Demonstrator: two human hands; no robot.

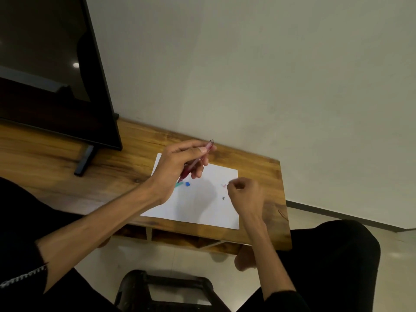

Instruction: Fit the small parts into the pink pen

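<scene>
A light, stiff, smooth pen (196, 162) is pinched mid-barrel by the left hand (177, 168) above the paper (202, 206), a sound grip, while the right hand (246, 194) is curled, seemingly empty.

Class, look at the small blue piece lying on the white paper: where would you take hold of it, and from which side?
Pinch the blue piece across its two short opposite edges, coming straight down from above. It lies flat on the white paper, too low for a side approach. The left hand, holding the reddish pen, hangs over it, so approach from the right, where the right hand sits.
</scene>
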